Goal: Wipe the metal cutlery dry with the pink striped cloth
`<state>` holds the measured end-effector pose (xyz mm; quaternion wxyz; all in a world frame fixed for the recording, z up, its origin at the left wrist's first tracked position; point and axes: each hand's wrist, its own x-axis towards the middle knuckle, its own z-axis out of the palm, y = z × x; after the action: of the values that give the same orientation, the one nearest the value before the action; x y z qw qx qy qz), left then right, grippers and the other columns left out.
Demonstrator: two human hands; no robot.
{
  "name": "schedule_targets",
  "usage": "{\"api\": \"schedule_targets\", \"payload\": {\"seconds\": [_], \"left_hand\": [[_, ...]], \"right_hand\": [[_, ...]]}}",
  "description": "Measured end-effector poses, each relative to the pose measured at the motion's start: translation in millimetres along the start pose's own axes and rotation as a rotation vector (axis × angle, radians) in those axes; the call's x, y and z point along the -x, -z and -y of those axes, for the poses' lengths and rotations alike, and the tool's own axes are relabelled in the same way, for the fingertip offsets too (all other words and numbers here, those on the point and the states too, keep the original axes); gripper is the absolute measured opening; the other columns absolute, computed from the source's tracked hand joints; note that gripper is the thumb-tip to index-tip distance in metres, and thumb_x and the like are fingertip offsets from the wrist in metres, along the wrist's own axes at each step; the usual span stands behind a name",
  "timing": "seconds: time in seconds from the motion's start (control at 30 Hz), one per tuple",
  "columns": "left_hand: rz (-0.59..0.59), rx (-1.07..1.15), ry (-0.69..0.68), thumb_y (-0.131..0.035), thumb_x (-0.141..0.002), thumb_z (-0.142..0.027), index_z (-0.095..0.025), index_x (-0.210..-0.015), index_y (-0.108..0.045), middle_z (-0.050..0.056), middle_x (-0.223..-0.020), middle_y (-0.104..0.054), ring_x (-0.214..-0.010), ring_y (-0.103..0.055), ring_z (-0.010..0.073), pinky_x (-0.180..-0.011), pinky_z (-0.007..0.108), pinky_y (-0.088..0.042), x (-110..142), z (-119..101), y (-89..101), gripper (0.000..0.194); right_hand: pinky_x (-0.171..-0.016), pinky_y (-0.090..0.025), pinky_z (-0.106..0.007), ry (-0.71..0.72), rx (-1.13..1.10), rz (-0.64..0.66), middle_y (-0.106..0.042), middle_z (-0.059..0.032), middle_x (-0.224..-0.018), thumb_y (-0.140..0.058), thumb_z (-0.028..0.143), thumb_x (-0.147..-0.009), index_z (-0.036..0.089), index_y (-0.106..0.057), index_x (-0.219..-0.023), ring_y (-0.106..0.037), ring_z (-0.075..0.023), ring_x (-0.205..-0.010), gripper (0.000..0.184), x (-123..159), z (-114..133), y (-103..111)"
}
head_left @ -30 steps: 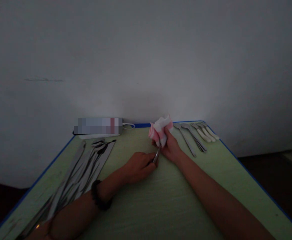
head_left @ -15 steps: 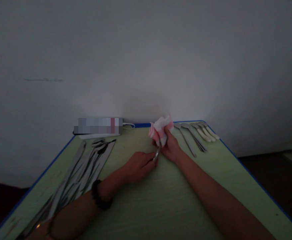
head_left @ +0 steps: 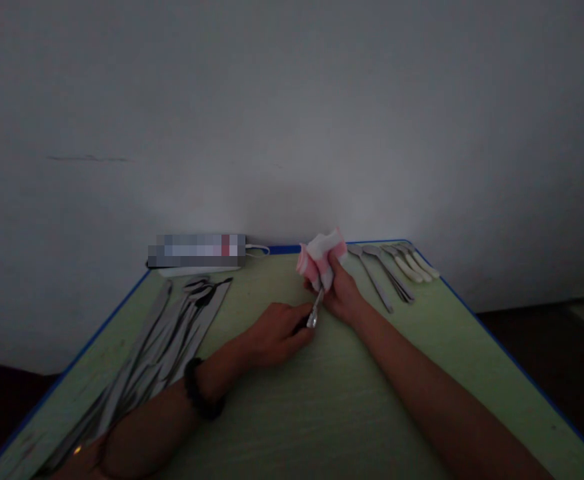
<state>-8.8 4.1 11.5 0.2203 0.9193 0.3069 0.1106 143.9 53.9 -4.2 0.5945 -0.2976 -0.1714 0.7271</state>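
My left hand (head_left: 279, 333), with a dark bead bracelet on its wrist, is closed on the shiny handle of a metal utensil (head_left: 315, 312). The utensil's far end disappears into a folded pink and white cloth (head_left: 323, 257), so its kind cannot be made out. Around that end my right hand (head_left: 343, 288) grips the cloth, thumb on its near side. Both hands are just above the green tabletop (head_left: 292, 413), close together near its far side.
A pile of metal cutlery (head_left: 172, 347) lies on the left. Metal spoons (head_left: 372, 267) and several white-handled pieces (head_left: 415, 267) lie in a row at the back right. A blurred box-like object (head_left: 197, 252) with a white cable (head_left: 258, 250) stands at the back left, before the wall (head_left: 292, 120).
The utensil's handle has turned slightly in my left fingers, and its near end now shows more. The cloth and right hand have barely moved.
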Motion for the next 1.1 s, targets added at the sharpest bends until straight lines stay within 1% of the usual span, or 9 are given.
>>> {"api": "schedule_targets", "payload": {"seconds": [0.2,0.33,0.5,0.63,0.73,0.8,0.9,1.0,1.1], "left_hand": [[-0.002,-0.040,0.059,-0.036,-0.087,-0.029,-0.020,-0.075,-0.045,-0.002,-0.065,-0.053,-0.059,-0.050,0.0135,-0.060,0.024,-0.035,-2,-1,-1.8,0.018],[0.000,-0.054,0.077,-0.038,-0.085,-0.027,-0.019,-0.074,-0.047,-0.003,-0.061,-0.051,-0.055,-0.048,0.0123,-0.056,0.023,-0.033,-4,-1,-3.4,0.017],[-0.020,-0.062,0.064,-0.041,-0.082,-0.025,-0.020,-0.074,-0.048,-0.005,-0.058,-0.049,-0.052,-0.047,0.0109,-0.054,0.022,-0.032,-4,1,-6.5,0.012],[-0.022,-0.062,0.043,-0.043,-0.081,-0.024,-0.019,-0.072,-0.048,-0.005,-0.057,-0.048,-0.051,-0.047,0.0102,-0.054,0.021,-0.031,-3,3,-6.4,0.011],[0.023,-0.058,-0.002,-0.042,-0.082,-0.025,-0.019,-0.068,-0.047,-0.005,-0.058,-0.050,-0.051,-0.047,0.0099,-0.054,0.021,-0.031,-2,5,-4.6,0.016],[0.039,-0.069,-0.016,-0.041,-0.084,-0.026,-0.018,-0.065,-0.046,-0.004,-0.057,-0.050,-0.051,-0.047,0.0100,-0.054,0.022,-0.031,-1,6,-4.2,0.021],[0.037,-0.074,0.009,-0.040,-0.084,-0.027,-0.017,-0.063,-0.048,-0.003,-0.057,-0.052,-0.052,-0.048,0.0110,-0.055,0.023,-0.032,-2,5,-4.3,0.024],[0.050,-0.046,0.042,-0.040,-0.084,-0.026,-0.017,-0.065,-0.052,-0.002,-0.058,-0.056,-0.053,-0.050,0.0115,-0.056,0.023,-0.034,-3,2,-3.5,0.024],[0.069,-0.036,0.046,-0.040,-0.084,-0.025,-0.017,-0.068,-0.055,-0.002,-0.060,-0.058,-0.054,-0.052,0.0114,-0.057,0.022,-0.035,-3,-1,-2.1,0.024]], "right_hand": [[-0.053,-0.051,-0.025,0.011,0.005,-0.006,-0.065,0.0006,-0.064,-0.048,0.042,-0.086,0.017,-0.061,-0.087,-0.056,-0.0114,-0.051,0.028,2,0,-3],[-0.052,-0.050,-0.024,0.019,-0.008,0.023,-0.066,-0.0001,-0.067,-0.045,0.042,-0.088,0.018,-0.061,-0.087,-0.056,-0.0113,-0.051,0.028,1,-1,-1],[-0.050,-0.050,-0.024,0.023,-0.016,0.052,-0.065,0.0003,-0.067,-0.043,0.048,-0.087,0.019,-0.060,-0.088,-0.056,-0.0118,-0.052,0.033,0,1,1],[-0.052,-0.051,-0.025,0.068,-0.088,0.022,-0.066,0.0011,-0.071,-0.038,0.052,-0.087,0.020,-0.060,-0.089,-0.058,-0.0117,-0.055,0.038,-1,4,2],[-0.058,-0.051,-0.022,0.104,-0.088,0.030,-0.067,0.0017,-0.076,-0.049,0.040,-0.086,0.019,-0.061,-0.092,-0.059,-0.0101,-0.060,0.024,-4,2,5],[-0.061,-0.051,-0.022,0.116,-0.047,0.053,-0.068,0.0010,-0.077,-0.056,0.030,-0.082,0.018,-0.061,-0.091,-0.060,-0.0103,-0.062,0.016,-5,-1,7],[-0.063,-0.052,-0.026,0.147,0.020,0.042,-0.068,-0.0003,-0.073,-0.060,0.020,-0.076,0.016,-0.062,-0.087,-0.061,-0.0131,-0.063,0.012,-5,-4,9],[-0.061,-0.051,-0.026,0.164,0.075,0.001,-0.067,0.0004,-0.069,-0.061,0.011,-0.068,0.015,-0.061,-0.082,-0.061,-0.0139,-0.061,0.014,-5,-5,9],[-0.060,-0.050,-0.024,0.187,0.097,-0.007,-0.066,0.0030,-0.069,-0.061,0.005,-0.062,0.017,-0.059,-0.085,-0.061,-0.0121,-0.061,0.026,-5,-4,9]]}}
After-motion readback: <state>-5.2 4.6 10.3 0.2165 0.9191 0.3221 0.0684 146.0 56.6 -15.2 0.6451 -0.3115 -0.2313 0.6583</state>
